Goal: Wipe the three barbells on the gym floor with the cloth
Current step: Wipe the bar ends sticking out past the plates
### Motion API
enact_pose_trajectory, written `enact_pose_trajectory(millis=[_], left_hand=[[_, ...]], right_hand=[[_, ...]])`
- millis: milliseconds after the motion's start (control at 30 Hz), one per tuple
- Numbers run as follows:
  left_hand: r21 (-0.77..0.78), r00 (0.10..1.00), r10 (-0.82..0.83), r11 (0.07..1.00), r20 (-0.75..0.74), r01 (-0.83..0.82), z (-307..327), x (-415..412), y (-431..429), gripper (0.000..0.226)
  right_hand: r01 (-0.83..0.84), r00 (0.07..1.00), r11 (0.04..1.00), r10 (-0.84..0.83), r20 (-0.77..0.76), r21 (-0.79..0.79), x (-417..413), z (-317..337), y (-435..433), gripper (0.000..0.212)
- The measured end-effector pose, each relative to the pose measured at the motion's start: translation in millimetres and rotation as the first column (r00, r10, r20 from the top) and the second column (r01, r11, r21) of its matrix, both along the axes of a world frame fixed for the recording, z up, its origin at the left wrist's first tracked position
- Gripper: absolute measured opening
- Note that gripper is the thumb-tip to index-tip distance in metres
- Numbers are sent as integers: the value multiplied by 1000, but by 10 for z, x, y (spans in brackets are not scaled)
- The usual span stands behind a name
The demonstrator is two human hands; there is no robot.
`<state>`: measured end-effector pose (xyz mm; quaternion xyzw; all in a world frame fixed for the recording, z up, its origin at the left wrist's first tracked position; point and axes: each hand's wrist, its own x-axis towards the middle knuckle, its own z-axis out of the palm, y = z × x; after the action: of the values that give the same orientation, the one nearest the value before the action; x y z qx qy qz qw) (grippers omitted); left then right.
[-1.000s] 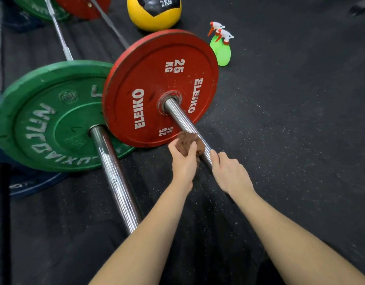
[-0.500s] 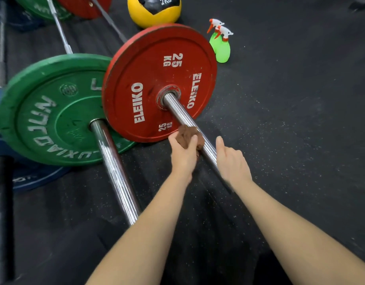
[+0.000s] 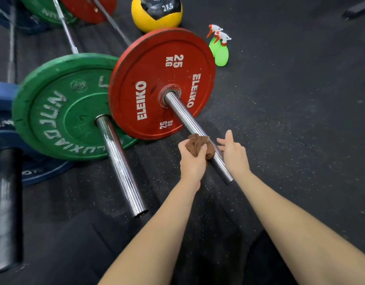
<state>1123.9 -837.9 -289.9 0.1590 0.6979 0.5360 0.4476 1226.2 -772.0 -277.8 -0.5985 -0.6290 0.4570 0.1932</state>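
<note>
head view: the left hand (image 3: 193, 159) gripped a bunched brown cloth (image 3: 200, 146), fingers curled round its soft, crumpled folds. it pressed the cloth onto the smooth chrome sleeve of the right bar (image 3: 187, 120), roughly midway between the red plate (image 3: 148, 64) and the sleeve's open end. the right hand (image 3: 233, 153) was open just beside that sleeve on its right, fingers straight and reaching toward the cloth, thumb raised. whether the fingertips touched the metal could not be told.

the red plate was a round, scuffed disc with white "eleiko" and "25 kg" lettering. it stood on edge and overlapped the green plate (image 3: 60, 108) of the middle bar (image 3: 120, 161), whose thicker chrome sleeve was a shiny hollow tube. further left, a matte black sleeve of the left bar (image 3: 9, 202) stuck out from a blue plate (image 3: 2, 95), blurred at the frame's edge.

all three lay on the black rubber floor (image 3: 290, 120), which was grainy and flecked with pale specks. behind the red plate stood two green plastic spray bottles (image 3: 220, 52) with white and orange triggers, close together. near them was a round yellow and black ball (image 3: 157, 15) marked "2kg".
</note>
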Motion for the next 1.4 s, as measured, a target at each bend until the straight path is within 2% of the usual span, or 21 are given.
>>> enact_pose_trajectory(millis=[67,167,333,533,667,900,1000,1100,1200,1300,1367,1400], left_hand=[[-4,1000,-14,1000,-21,14,57,101,-66,43],[0,994,-101,995,-38,101,8,369,-347,44],[-31,980,-193,980,52,195,-136,668,-713,39],[85,995,-59,995,78,53,-25,235,-375,45],[21,992,-128,992,-25,128,-1,175,-264,50],[23,969,-226,974,96,224,-138,489,-636,44],[24,961,-272,962,49,271,-179,480,-722,40],[75,985,-150,987,87,144,-81,333,-669,40],[86,991,13,996,136,-25,73,118,-569,37],[85,998,21,996,57,-25,210,-72,-482,40],[65,1000,-5,998,-17,6,260,-163,-410,47],[53,999,-15,998,-45,18,271,-189,-377,49]], right_hand=[[76,991,993,-85,-105,-89,-5,-24,-19,73],[126,972,981,-151,-178,-144,-3,-12,13,66],[152,941,963,-209,-264,-221,-2,88,-24,67],[178,908,952,-256,-331,-250,22,-23,25,65],[204,874,941,-299,-383,-271,44,-95,63,66],[203,884,935,-303,-357,-292,22,-96,114,62],[186,902,940,-279,-329,-287,35,-126,134,59],[158,913,949,-246,-325,-274,70,-168,140,52],[109,972,988,-130,-195,-112,95,-186,101,41],[49,997,988,-56,50,144,56,-182,8,48],[-34,958,960,-48,282,279,5,-199,-49,48],[-110,910,932,-45,411,346,-25,-202,-70,46]])
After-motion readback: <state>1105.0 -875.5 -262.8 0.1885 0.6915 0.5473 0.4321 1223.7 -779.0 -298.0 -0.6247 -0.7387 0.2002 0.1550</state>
